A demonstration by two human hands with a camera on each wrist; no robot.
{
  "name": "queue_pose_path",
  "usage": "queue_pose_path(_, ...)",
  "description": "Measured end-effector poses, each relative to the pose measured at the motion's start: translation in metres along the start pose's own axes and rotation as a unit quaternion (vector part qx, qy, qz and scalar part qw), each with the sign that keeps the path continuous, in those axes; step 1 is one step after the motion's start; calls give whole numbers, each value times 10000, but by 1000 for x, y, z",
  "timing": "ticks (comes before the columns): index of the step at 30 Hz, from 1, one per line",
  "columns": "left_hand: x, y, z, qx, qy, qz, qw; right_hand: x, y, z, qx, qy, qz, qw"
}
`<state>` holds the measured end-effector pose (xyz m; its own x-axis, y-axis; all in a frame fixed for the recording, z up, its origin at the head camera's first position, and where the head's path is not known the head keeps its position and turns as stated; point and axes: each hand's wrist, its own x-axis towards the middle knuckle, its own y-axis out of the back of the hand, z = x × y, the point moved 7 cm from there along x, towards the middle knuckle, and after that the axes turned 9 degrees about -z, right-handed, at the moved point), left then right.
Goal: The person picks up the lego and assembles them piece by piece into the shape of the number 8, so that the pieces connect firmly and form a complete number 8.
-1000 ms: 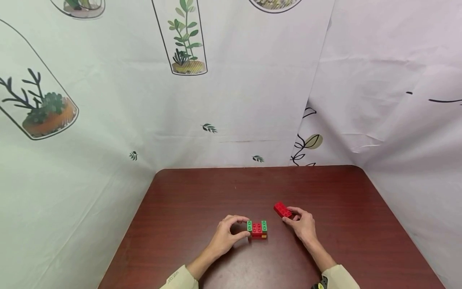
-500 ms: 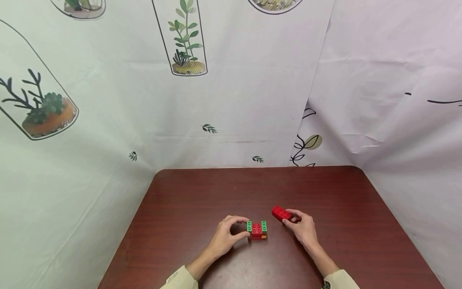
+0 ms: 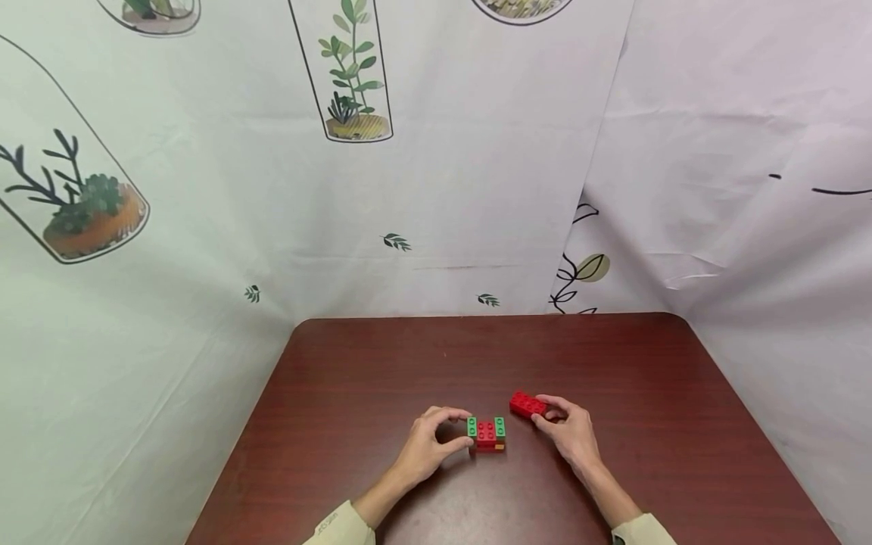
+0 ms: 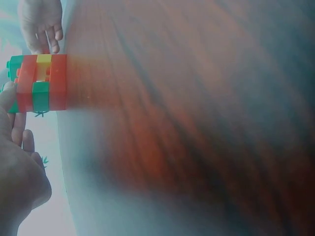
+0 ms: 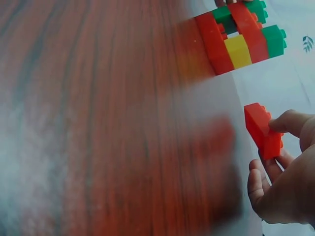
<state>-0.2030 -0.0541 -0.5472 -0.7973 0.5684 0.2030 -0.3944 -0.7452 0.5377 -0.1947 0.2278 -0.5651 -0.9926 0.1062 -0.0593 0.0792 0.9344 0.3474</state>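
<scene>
A small stack of toy building bricks stands on the table in front of me. From the side, its layers show a red base brick, then a green brick and a yellow brick with a gap between, then another red brick, topped by two green bricks. My left hand holds the stack's left side between thumb and fingers. To the right and slightly farther back, my right hand pinches a loose red brick by its right end, studs facing up, apart from the stack.
The dark brown wooden table has rounded far corners. Behind it and along both sides hangs a pale cloth printed with plants in jars.
The loose red brick has come slightly left and nearer to me, turning from a slant to lie more crosswise. My left hand and the stack stay in place.
</scene>
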Motion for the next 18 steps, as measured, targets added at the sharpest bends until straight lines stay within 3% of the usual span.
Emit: queue_pose_path(18,0,0,1,33,-3,4,10000,-11,-5,-29,384,253,-306,9985)
